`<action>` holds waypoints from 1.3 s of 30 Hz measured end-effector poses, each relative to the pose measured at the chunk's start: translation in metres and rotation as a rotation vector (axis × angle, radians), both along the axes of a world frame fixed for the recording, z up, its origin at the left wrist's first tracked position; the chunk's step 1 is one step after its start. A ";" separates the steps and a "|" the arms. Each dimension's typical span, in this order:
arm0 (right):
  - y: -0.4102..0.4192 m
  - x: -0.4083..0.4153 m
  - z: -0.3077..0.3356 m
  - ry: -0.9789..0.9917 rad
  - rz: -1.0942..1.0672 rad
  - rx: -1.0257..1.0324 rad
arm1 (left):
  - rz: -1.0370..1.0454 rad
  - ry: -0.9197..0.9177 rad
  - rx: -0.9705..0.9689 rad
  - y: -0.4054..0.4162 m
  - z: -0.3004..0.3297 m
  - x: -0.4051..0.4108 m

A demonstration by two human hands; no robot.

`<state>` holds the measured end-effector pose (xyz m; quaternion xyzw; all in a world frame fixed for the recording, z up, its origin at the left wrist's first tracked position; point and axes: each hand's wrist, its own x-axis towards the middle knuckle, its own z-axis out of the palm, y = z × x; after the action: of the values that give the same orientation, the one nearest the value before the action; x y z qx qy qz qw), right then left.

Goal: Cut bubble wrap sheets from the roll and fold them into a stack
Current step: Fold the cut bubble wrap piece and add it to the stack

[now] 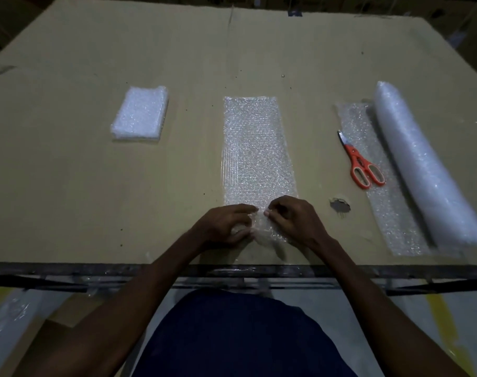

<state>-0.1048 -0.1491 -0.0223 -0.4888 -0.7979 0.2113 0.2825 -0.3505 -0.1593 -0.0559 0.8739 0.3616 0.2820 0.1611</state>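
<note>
Stack left of sheet; scissors, roll right.

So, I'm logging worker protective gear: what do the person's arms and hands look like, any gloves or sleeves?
Both are bare: no gloves on the left hand or right hand, no sleeves along either forearm, and no watch, ring or wristband is visible. The fingers are uncovered. Dark navy clothing shows below the table edge.

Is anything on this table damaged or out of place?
Yes. The cardboard table cover has a ragged hole torn through it, just right of the right hand and near the scissors. Otherwise things look orderly: folded stack squared up, cut sheet lying flat.
</note>
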 end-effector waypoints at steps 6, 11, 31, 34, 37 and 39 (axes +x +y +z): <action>0.010 0.015 0.021 0.013 0.144 -0.379 | 0.176 -0.258 -0.253 0.012 0.021 0.008; 0.033 0.022 0.032 -0.120 0.227 -0.485 | 0.280 -0.254 -0.501 0.035 0.040 0.005; 0.190 0.018 0.062 0.577 -0.437 -0.490 | 0.451 -0.639 -0.680 0.205 0.072 -0.005; 0.226 0.015 0.054 0.568 -0.458 -0.486 | 0.506 -0.626 -0.648 0.240 0.069 -0.005; 0.258 0.013 0.047 0.569 -0.477 -0.458 | 0.600 -0.629 -0.632 0.270 0.065 -0.005; 0.278 0.013 0.044 0.585 -0.503 -0.444 | 0.666 -0.626 -0.627 0.290 0.061 -0.005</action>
<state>-0.0923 0.1285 0.0221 -0.6364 -0.4759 0.4313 0.4272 -0.3558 0.1303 0.0050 0.4968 0.6199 0.4430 0.4156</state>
